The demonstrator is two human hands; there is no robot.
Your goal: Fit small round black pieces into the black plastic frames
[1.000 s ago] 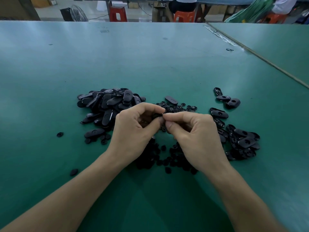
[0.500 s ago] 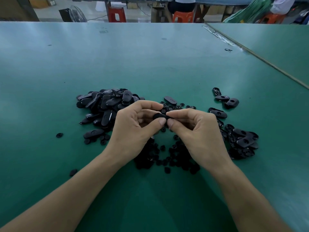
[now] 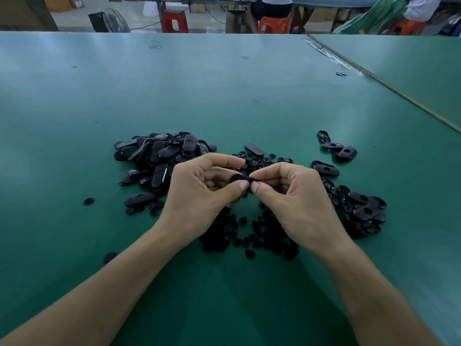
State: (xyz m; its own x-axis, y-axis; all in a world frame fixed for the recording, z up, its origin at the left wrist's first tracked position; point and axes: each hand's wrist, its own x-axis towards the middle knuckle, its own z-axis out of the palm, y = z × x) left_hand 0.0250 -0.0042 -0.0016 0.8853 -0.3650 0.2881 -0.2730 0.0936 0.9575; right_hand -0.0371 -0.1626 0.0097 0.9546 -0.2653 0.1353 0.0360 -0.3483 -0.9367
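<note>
Green matte tabletop [image 3: 224, 101] spreads wide in front of you, and three dark lots lie on it. The biggest is the heap of oval black plastic frames [image 3: 159, 158] on your left. Next comes the scatter of small round black pieces [image 3: 249, 238], lying under and between your wrists. On your right is a lesser pile of oval black frames [image 3: 361, 211], several showing a hole; whether those are already fitted cannot be told from here. Your left hand [image 3: 199, 196] and right hand [image 3: 296, 198] meet over the round pieces, thumb tips almost touching and fingers curled. Between them you pinch a single oval black frame [image 3: 239, 178], each hand gripping one end between thumb and forefinger, clear of the table. The round piece itself is hidden behind your fingertips, so I cannot say whether it already sits in the frame. By the look of the grip, you are at the seating step: lining the piece up with the hole and pressing it home. The next move calls for firm, even thumb pressure with the frame kept level, so the piece goes in straight and does not slip down among the loose ones below.
</note>
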